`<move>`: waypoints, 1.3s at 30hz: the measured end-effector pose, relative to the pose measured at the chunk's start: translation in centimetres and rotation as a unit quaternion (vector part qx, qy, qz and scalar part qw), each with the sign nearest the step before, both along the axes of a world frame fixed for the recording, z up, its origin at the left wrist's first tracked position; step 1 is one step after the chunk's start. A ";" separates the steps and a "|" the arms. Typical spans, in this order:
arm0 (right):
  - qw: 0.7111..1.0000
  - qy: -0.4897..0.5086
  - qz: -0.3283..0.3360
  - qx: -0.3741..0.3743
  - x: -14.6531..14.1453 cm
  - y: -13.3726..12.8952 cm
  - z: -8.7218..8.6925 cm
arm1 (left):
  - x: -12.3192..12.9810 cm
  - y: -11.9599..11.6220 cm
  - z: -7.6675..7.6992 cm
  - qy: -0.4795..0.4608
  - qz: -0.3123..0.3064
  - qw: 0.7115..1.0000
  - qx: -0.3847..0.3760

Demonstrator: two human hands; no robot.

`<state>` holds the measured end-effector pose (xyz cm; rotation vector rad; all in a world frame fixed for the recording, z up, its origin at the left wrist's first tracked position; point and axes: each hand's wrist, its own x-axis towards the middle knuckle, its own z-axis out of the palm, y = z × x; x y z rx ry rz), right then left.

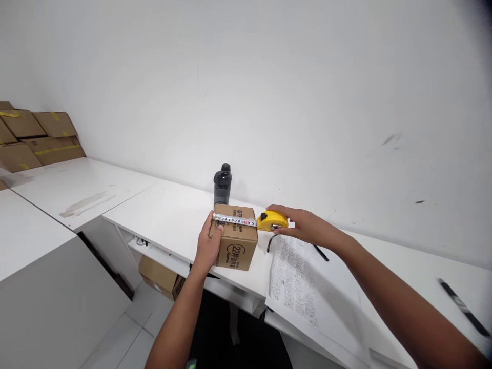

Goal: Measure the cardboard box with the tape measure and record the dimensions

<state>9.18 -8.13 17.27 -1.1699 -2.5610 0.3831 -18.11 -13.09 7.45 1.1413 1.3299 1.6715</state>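
Observation:
A small brown cardboard box point(239, 251) with dark printing sits at the front of the white desk. Across its top, from left to right, lies the pulled-out blade point(230, 220) of a tape measure. My left hand point(208, 246) is closed on the box's left side; its fingertips are by the blade's free end and its thumb rests on top near the front edge. On the right, my right hand point(298, 223) grips the yellow case of the tape measure point(273, 220), close to the box's right edge.
Behind the box stands a dark bottle point(222, 187). Handwritten sheets point(295, 287) lie to the right, with a black pen point(321, 252) on them and a black marker point(463, 306) farther right. Cardboard boxes point(57, 148) are stacked far left; another box point(157, 277) is below the desktop.

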 end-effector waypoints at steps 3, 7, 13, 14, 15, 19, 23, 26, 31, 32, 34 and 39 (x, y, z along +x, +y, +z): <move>1.000 0.012 -0.004 -0.023 0.7 -0.1 -0.2 | 0.0 0.1 -0.2 0.002 0.000 1.000 0.009; 0.999 0.035 -0.011 -0.036 1.1 0.2 -0.8 | 0.0 0.1 -0.4 0.014 0.001 1.000 0.014; 0.999 0.030 0.000 -0.023 0.1 0.5 -0.5 | 0.1 0.0 -0.3 0.018 -0.001 1.000 0.011; 0.999 0.031 -0.001 -0.026 -0.1 0.5 -0.3 | 0.1 -0.1 -0.3 0.019 -0.002 1.000 0.008; 0.999 0.033 -0.003 -0.030 -0.4 0.6 0.0 | 0.0 -0.1 -0.2 0.018 -0.002 1.000 0.005; 0.998 0.043 -0.007 -0.047 -1.4 1.3 1.0 | 0.1 -0.1 -0.2 0.024 0.005 1.000 0.003; 0.996 0.051 0.031 -0.070 -3.8 2.1 1.2 | 0.3 0.0 -0.4 0.033 0.011 0.999 0.017; 0.993 0.075 0.073 -0.061 -7.4 2.2 0.5 | 0.4 -0.1 -0.4 0.031 0.010 0.999 0.019; 0.991 0.089 0.087 0.042 -13.6 1.5 -1.1 | 0.1 -0.2 -0.6 0.000 0.002 0.999 0.047; 0.991 0.085 0.083 0.059 -14.2 1.4 -1.3 | 0.0 -0.2 -0.7 -0.005 0.001 0.999 0.052; 0.989 0.076 0.081 0.093 -14.4 1.5 -1.5 | 0.0 -0.2 -1.0 -0.008 0.004 0.999 0.053; 0.955 0.152 0.031 0.252 -9.2 -0.9 -2.7 | 0.7 -0.1 -1.5 -0.015 0.028 0.998 0.053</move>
